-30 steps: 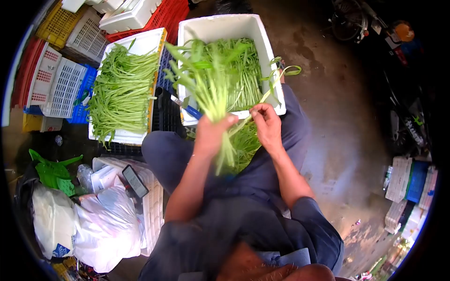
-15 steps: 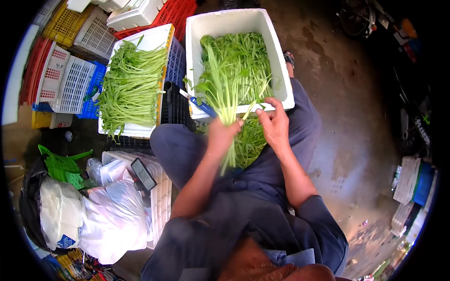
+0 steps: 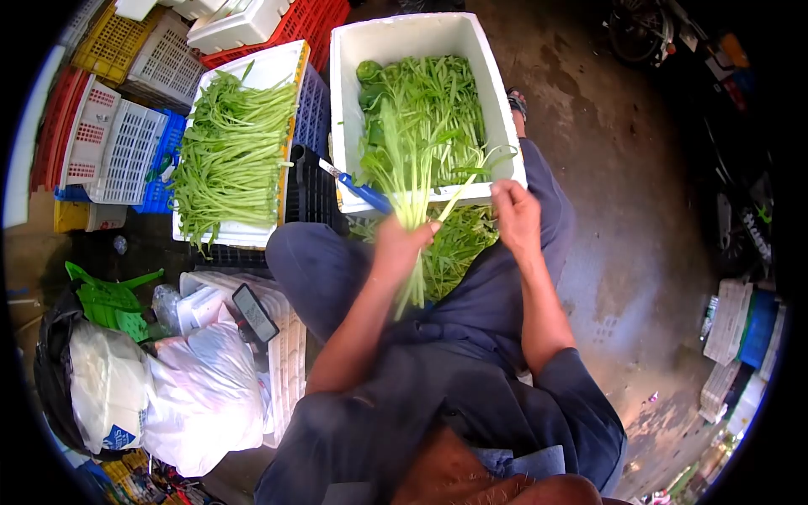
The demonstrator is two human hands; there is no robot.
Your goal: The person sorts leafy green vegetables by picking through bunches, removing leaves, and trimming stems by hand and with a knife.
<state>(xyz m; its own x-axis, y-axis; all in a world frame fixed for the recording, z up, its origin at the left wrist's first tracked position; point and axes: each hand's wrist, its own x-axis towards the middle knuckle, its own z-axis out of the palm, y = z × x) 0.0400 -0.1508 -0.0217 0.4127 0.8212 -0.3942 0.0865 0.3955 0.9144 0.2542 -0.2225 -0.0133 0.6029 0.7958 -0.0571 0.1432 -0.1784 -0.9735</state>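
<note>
My left hand (image 3: 406,241) is closed around a bunch of long-stemmed leafy greens (image 3: 410,181) that looks like water spinach. A blue-handled knife (image 3: 364,192) sticks out on the left of that hand, its short blade towards the upper left; how it is gripped is hidden. My right hand (image 3: 518,220) is curled at the near right corner of a white foam box (image 3: 343,101), apart from the bunch. Whether anything is between its fingertips I cannot make out. More greens (image 3: 442,84) fill the box, and a loose pile (image 3: 459,252) lies below it between my legs.
Left of the box, a foam lid (image 3: 187,225) bears a heap of trimmed-looking stems (image 3: 236,160) over crates. Stacked plastic crates (image 3: 135,139) stand farther left. A phone (image 3: 255,312) and white plastic bags (image 3: 206,396) lie at lower left. Wet floor (image 3: 623,252) spreads to the right.
My right hand has moved right, away from the bunch, and its fingers have curled in. My left hand keeps the bunch in nearly the same place.
</note>
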